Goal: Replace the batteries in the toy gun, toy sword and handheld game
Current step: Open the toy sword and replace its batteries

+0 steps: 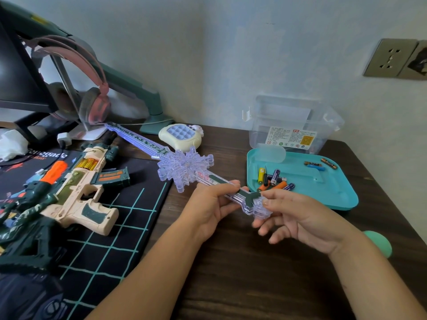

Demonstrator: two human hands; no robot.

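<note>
The clear plastic toy sword (184, 168) glows purple and lies slantwise over the desk, blade pointing far left. My left hand (209, 209) grips its handle just below the snowflake guard. My right hand (293, 218) holds the clear pommel end, thumb on top. The cream and green toy gun (78, 192) lies on the black mat at left. The pale yellow handheld game (181, 135) sits beyond the sword. Several loose batteries (276, 180) lie in the teal lid (332, 195).
A clear plastic box (293, 122) stands behind the teal lid. Pink headphones (92, 98) hang on a monitor stand at left. A black gridded mat (111, 227) covers the desk's left part. A wall socket (390, 57) is at upper right.
</note>
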